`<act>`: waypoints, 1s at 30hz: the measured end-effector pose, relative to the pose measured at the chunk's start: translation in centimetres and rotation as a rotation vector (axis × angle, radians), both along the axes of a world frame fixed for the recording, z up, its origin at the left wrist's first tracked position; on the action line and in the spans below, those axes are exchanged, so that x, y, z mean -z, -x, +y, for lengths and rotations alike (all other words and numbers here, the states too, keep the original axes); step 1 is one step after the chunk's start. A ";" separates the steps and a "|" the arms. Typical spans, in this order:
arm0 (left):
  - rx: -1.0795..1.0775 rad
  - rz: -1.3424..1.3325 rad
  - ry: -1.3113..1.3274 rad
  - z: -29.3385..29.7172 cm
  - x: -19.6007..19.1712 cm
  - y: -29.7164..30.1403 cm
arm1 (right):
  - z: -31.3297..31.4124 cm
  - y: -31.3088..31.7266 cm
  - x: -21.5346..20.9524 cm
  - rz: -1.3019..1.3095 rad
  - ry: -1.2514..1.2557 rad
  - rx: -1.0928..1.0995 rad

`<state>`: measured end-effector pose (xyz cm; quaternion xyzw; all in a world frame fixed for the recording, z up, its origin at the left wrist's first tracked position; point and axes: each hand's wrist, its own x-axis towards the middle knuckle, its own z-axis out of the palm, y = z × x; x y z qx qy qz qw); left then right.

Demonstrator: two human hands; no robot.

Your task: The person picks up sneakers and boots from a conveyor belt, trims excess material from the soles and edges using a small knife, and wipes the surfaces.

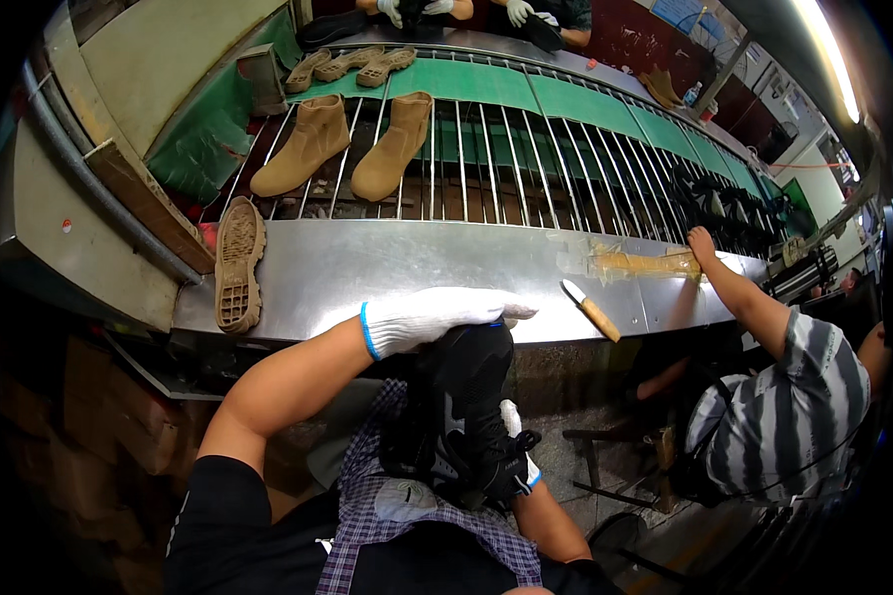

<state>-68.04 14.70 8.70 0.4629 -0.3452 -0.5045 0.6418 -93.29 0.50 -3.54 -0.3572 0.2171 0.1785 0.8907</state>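
Note:
A black boot [471, 407] stands sole-up on my lap, over a checked cloth [367, 476]. My left hand [437, 315], in a white glove with a blue cuff, lies flat on top of the boot, fingers stretched toward the right. My right hand [516, 446], also white-gloved, grips the boot from the right side low down and is mostly hidden behind it. The boot's top reaches the front edge of the steel bench [367, 268].
A tan sole [238, 266] lies on the bench at left, a wooden-handled knife [590, 309] at right. Two tan boots [352, 144] stand on the wire rack; several soles lie beyond. A person in a striped shirt [774, 397] reaches onto the bench at right. Gloved co-workers stand opposite.

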 end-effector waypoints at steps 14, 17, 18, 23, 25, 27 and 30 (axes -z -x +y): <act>-0.060 -0.290 -0.051 4.3 1.5 0.6 | -1.0 -0.6 -0.4 -0.173 -0.110 0.108; -0.224 -0.503 -0.199 4.7 -0.2 0.0 | -1.0 -2.4 -4.6 -0.102 0.433 -0.002; -0.276 -0.564 -0.281 5.3 -0.7 -0.4 | -0.5 -2.6 -6.2 -0.135 0.868 -0.078; -0.239 -0.368 -0.270 8.5 5.7 -2.0 | 0.4 -0.3 -14.9 -0.549 1.213 -0.534; -0.231 -0.419 -0.353 8.7 5.0 -1.5 | 0.0 -0.1 -15.8 -0.606 1.265 -0.478; -0.187 -0.454 -0.414 8.6 5.1 -1.3 | -1.7 0.4 -14.8 -0.592 1.186 -0.384; -0.207 -0.444 -0.442 8.0 5.4 -1.4 | -2.3 -1.4 -14.1 -0.743 1.626 -0.300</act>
